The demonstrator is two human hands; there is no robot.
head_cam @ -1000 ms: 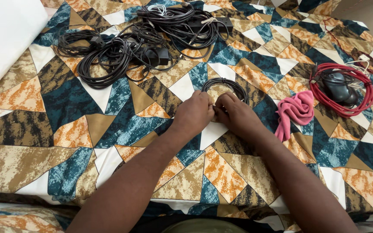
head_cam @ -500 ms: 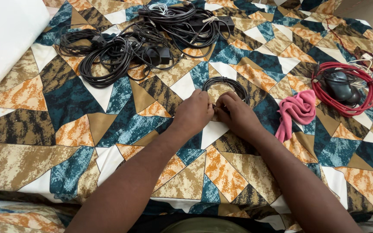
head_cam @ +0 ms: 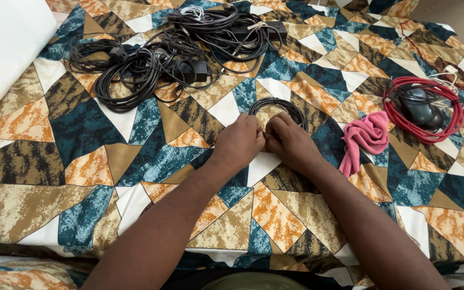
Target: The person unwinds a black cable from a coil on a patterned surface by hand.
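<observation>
Small black cable coil (head_cam: 276, 107): near edge pinched between left hand (head_cam: 241, 140) and right hand (head_cam: 291, 142), fingertips together; unchanged from a second ago. On patterned bedspread (head_cam: 135, 156), pink cloth (head_cam: 363, 137) beside.

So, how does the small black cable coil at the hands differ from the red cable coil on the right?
The small black cable coil is black, the red cable coil red. The black coil looks smaller. The left hand and right hand touch the black one; the red one lies untouched around a dark computer mouse. Both are round loops on the patterned cloth.
</observation>
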